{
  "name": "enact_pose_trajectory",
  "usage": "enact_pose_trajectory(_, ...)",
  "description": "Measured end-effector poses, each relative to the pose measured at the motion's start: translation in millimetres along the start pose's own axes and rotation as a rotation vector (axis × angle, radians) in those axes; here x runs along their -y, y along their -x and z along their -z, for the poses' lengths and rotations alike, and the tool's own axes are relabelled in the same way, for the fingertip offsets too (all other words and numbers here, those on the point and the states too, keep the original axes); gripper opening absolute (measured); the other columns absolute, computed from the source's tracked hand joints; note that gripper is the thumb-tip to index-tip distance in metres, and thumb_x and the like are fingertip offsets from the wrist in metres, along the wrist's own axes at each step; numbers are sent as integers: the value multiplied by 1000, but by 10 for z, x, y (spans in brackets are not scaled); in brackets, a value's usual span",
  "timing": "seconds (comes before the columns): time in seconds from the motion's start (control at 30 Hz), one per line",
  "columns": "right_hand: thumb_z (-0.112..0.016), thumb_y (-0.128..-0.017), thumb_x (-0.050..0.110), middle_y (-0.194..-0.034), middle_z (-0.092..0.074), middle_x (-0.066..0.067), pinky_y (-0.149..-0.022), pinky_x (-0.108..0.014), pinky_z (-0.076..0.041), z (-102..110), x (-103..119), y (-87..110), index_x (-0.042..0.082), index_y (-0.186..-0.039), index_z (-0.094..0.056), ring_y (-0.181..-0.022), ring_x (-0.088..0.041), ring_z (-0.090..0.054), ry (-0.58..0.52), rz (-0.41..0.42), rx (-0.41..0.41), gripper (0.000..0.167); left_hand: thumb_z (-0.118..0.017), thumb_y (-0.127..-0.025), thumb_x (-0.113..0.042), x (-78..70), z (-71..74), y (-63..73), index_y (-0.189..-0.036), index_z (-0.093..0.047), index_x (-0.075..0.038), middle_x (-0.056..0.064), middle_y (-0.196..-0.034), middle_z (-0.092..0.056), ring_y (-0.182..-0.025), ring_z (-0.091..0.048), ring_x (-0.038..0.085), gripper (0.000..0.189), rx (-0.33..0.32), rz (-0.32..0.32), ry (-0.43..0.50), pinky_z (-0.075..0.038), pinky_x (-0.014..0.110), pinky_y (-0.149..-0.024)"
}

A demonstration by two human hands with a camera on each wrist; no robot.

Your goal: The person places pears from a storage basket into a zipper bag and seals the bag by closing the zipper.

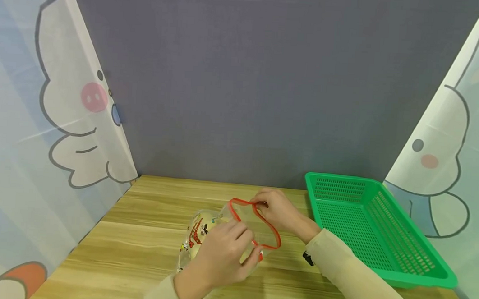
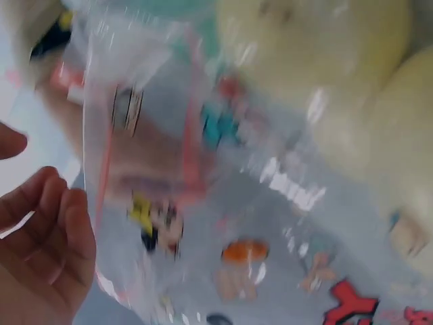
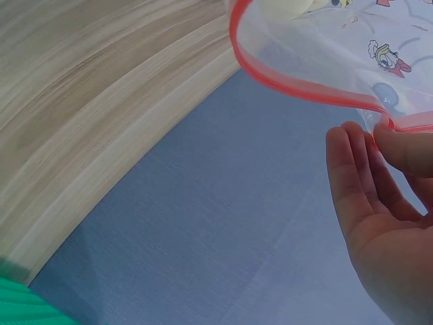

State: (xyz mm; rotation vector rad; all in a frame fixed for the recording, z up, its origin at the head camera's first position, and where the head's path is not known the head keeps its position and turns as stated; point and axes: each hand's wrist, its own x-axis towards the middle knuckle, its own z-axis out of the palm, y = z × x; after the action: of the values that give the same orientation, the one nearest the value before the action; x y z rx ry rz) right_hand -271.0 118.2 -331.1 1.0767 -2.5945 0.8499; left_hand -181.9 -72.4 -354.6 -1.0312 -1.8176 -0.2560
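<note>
A clear zip bag (image 1: pixel 198 228) with cartoon prints and a red zip edge (image 1: pixel 273 231) stands on the table with its mouth parted. Pale yellow rounded things (image 2: pixel 304 51) show through its plastic, and they are blurred in the left wrist view. At the far side of the mouth, my right hand (image 1: pixel 275 208) pinches the zip edge between thumb and fingertips, as the right wrist view shows at the red strip (image 3: pixel 304 90). My left hand (image 1: pixel 226 252) is beside the near side of the bag, its fingers (image 2: pixel 51 230) loosely bent and the thumb apart from them.
A green plastic basket (image 1: pixel 383 275) with slotted walls stands at the right of the wooden table (image 1: pixel 137 234), close to my right forearm. Behind the table hangs a grey cloth (image 1: pixel 243 86), with cartoon-printed curtains (image 1: pixel 7 155) at both sides.
</note>
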Motion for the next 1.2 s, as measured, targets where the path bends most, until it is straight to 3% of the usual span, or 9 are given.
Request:
enact_pose_trajectory(0.2,-62,-96,-4,-97,-70,-1,-69,-22,-53,-8,-6,9,3,-109,-77,-86,-15,-65,-10,-42,15,21,-58,-91,-43,-206,-132,148,-70,-59,-18,-4,-71,-55,-61,-53,14,33,98,-67,-177,-44,26,-53)
enact_pose_trajectory(0.4,-62,-95,-5,-96,-70,-1,-66,-22,-52,-10,-15,14,2,-108,-77,-84,-15,-65,-18,-62,17,21,-42,-93,-20,-271,-165,180,-70,-58,-15,-3,-70,-55,-63,-54,14,29,138,-40,-186,-44,24,-51)
enact_pose_trajectory(0.57,-63,-94,-6,-93,-69,-1,-66,-22,-52,-5,-17,25,2,-105,-77,-83,-14,-64,-18,-57,12,20,-36,-91,-12,-265,-152,179,-69,-55,-14,-2,-70,-54,-59,-52,14,29,157,4,-161,-44,25,-50)
enact_pose_trajectory(0.87,-66,-93,-6,-92,-69,0,-67,-25,-52,69,-52,85,4,-98,-77,-82,-13,-62,-25,-62,-6,16,-37,-103,-12,-101,-39,68,-71,-53,-11,-2,-68,-47,-52,-45,14,36,20,36,-155,-38,22,-48)
enact_pose_trajectory(1.03,-65,-95,-3,-91,-67,-1,-65,-27,-54,180,-48,131,5,-99,-76,-78,-15,-63,-67,-114,-45,14,-39,-108,-16,3,51,5,-79,-57,-6,1,-73,-47,-51,-40,11,35,-53,111,-93,-33,16,-41)
enact_pose_trajectory(1.2,-65,-98,5,-92,-68,-3,-67,-32,-55,262,11,186,9,-101,-74,-83,-20,-68,-156,-197,-80,11,-43,-108,-16,120,137,-46,-86,-59,-3,3,-78,-51,-50,-44,11,31,-113,192,-11,-33,14,-38)
